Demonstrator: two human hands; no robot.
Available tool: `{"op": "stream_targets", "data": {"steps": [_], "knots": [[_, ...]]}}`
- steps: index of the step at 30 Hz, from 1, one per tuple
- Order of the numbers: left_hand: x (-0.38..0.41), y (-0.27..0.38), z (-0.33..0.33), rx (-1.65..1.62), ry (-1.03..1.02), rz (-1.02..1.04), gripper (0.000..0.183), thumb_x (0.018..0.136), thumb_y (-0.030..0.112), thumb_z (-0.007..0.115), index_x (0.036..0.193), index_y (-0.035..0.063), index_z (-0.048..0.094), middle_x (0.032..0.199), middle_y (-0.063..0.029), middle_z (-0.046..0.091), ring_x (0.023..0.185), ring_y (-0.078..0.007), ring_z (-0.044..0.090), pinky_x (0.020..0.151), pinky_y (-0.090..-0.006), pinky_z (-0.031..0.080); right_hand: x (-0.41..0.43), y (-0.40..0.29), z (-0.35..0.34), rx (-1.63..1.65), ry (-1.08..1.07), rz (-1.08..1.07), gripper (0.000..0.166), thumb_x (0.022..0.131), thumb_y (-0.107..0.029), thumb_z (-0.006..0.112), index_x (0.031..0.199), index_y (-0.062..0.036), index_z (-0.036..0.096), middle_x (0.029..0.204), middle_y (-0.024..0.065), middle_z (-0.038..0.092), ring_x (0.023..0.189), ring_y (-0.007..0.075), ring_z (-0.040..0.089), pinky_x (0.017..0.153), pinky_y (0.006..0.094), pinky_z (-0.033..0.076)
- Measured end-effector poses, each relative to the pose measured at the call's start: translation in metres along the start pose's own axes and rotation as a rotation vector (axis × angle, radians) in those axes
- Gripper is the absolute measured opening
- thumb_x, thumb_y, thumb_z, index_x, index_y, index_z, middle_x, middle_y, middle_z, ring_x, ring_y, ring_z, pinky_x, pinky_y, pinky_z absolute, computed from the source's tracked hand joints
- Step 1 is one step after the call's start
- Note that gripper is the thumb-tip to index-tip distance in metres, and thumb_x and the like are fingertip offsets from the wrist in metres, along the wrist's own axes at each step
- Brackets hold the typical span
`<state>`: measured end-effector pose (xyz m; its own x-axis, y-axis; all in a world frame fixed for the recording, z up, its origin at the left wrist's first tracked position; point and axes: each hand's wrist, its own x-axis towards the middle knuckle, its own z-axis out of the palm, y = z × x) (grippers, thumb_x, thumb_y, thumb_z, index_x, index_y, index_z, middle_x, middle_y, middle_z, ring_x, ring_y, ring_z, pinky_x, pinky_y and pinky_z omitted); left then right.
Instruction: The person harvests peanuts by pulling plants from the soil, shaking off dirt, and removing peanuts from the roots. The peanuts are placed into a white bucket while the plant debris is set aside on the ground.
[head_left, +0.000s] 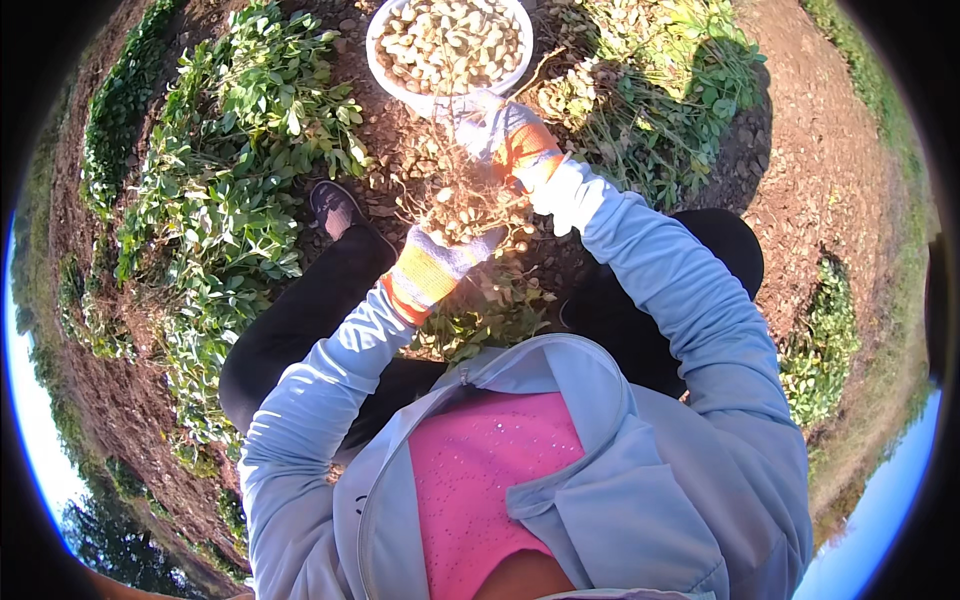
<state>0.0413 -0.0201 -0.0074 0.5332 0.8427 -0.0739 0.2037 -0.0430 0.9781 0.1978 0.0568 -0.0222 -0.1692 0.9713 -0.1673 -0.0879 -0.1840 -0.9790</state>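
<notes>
A clump of peanut roots and pods (469, 210) hangs between my gloved hands, just on my side of a white tub (373, 64) heaped with peanuts. My left hand (439, 262), in a grey and orange knit glove, is closed around the lower side of the clump. Near the tub's close rim is my right hand (506, 139), gloved alike, at the clump's upper right; glare washes out its fingers, so I cannot tell whether they grip roots or pods. A thin stem sticks out beyond it.
Leafy peanut plants (217, 165) lie in a long heap on the left. Another pile of plants with pods (660, 97) lies right of the tub. My shoe (337, 210) rests on the soil left of the clump. Loose leaves (487, 315) lie between my legs.
</notes>
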Motion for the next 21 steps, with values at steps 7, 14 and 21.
{"op": "stream_targets", "data": {"steps": [7, 14, 21], "knots": [[-0.005, -0.015, -0.011, 1.072, 0.073, 0.497, 0.030, 0.079, 0.008, 0.059, 0.107, 0.0182, 0.058, 0.103, -0.0034, 0.062, 0.095, -0.0168, 0.057, 0.082, -0.0285, 0.045, 0.040, 0.072, -0.007, 0.448, -0.113, 0.079, 0.028, 0.086, -0.016, 0.054, 0.110, -0.0009, 0.053, 0.098, 0.0085, 0.060, 0.083, 0.0202, 0.058, 0.075, 0.0273, 0.047], [-0.018, -0.029, -0.018, -0.343, 0.220, -0.073, 0.030, 0.080, 0.008, 0.062, 0.109, 0.0054, 0.056, 0.105, -0.0045, 0.061, 0.091, -0.0143, 0.059, 0.079, -0.0288, 0.048, 0.088, 0.025, -0.044, 0.150, 0.440, 0.412, 0.027, 0.086, -0.025, 0.057, 0.107, -0.0079, 0.057, 0.082, 0.0004, 0.057, 0.072, 0.0154, 0.057, 0.053, 0.0287, 0.047], [-0.010, -0.008, -0.037, -0.232, 0.156, -0.136, 0.027, 0.082, 0.005, 0.057, 0.109, 0.0023, 0.058, 0.102, -0.0090, 0.063, 0.089, -0.0141, 0.060, 0.079, -0.0257, 0.047, 0.097, -0.012, -0.036, 0.202, 0.397, 0.036, 0.028, 0.086, -0.025, 0.057, 0.108, -0.0068, 0.056, 0.085, 0.0002, 0.059, 0.076, 0.0139, 0.058, 0.057, 0.0275, 0.047]]}}
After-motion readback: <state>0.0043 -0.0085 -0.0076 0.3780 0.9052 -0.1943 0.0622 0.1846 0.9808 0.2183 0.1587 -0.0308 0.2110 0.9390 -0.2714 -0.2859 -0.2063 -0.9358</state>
